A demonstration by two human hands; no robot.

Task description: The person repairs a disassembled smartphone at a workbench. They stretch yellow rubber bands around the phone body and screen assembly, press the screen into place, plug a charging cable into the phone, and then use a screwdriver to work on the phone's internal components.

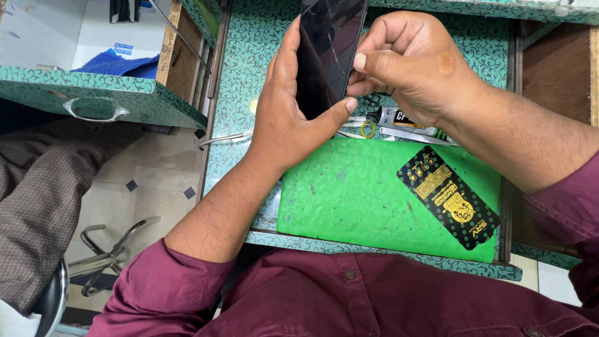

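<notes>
Black phone (327, 50) sits gripped in the left hand (287, 118); right hand (409, 65) pinches its edge above a green mat (349, 193).

Phone (327, 50): top end cut off by the upper frame edge; its left edge is covered by the left hand (284, 118). Right hand (415, 65): fingertips behind the phone, contact not visible. Small tools (399, 128) under the right hand are partly covered; kind unclear. Black card (448, 196): print too small to read.
</notes>
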